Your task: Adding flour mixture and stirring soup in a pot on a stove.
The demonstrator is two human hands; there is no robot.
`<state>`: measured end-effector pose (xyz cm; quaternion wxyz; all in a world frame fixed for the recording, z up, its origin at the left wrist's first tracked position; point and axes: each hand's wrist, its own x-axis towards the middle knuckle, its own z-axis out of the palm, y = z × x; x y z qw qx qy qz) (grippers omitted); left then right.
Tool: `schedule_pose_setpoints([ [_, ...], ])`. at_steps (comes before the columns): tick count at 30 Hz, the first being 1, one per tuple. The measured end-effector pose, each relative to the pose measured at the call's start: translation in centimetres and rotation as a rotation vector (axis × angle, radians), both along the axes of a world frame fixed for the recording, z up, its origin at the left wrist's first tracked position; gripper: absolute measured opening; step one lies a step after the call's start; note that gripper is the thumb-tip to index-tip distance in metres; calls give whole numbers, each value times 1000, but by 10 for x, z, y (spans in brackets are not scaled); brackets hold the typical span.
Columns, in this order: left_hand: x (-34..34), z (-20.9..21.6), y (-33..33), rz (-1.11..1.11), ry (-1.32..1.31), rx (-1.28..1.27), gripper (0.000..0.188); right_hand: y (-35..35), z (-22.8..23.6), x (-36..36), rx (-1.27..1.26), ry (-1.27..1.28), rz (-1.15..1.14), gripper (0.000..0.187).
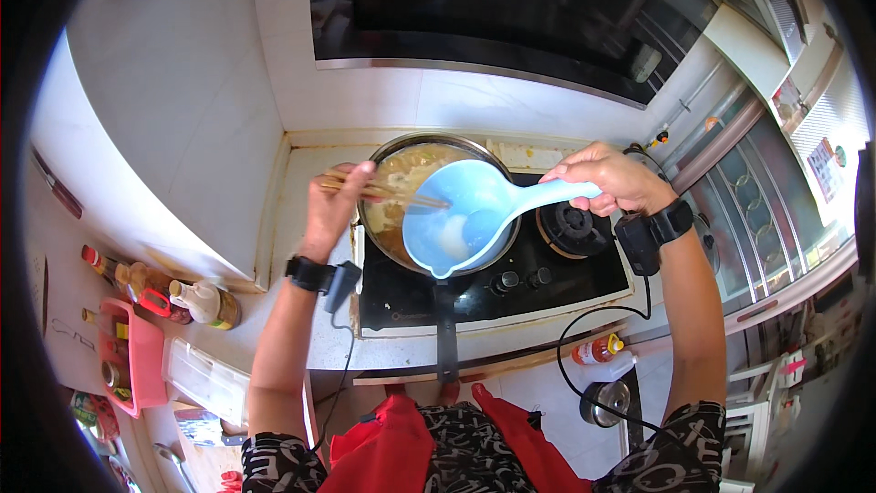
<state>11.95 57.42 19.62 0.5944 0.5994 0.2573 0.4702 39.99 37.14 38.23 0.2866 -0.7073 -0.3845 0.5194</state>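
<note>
My right hand [613, 179] grips the handle of a light blue plastic water scoop [500, 204], which is tilted over the pan. A little whitish liquid or paste lies in the bowl of the scoop. Wooden chopsticks [388, 191] are held in my left hand [332, 204], their tips reaching into the scoop. Beneath it a deep pan [438, 138] of brownish broth with pale pieces sits on the left burner. The scoop hides much of the pan's right side. The pan's dark handle [446, 338] points toward me.
The black gas stove [411, 303] has a second burner [572, 228] at right and two knobs near its front. Seasoning bottles [206, 304] and a pink basket [137, 356] stand at left. Cables hang from both wrist straps. An orange bottle [597, 350] stands lower right.
</note>
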Motion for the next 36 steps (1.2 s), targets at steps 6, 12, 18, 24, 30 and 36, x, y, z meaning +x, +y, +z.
schedule_pose_setpoints([
  [6, 13, 14, -20, -175, 135, 5, 31, -6, -14, 3, 29, 44, -18, 30],
  [12, 24, 23, -50, -178, -48, 295, 14, -9, -21, 6, 40, 98, -30, 30],
  [18, 23, 34, -59, -62, 184, 653, 12, -7, -23, -1, 48, 51, -43, 32],
  [24, 31, 38, -71, -139, -12, 796, 13, -6, -25, -5, 8, 47, -35, 31],
  [30, 33, 40, -77, -106, 23, 775, 15, -10, -18, -3, 20, 2, -34, 31],
  [36, 24, 36, -59, -43, 113, 895, 14, -17, -19, -2, 39, 43, -78, 34],
])
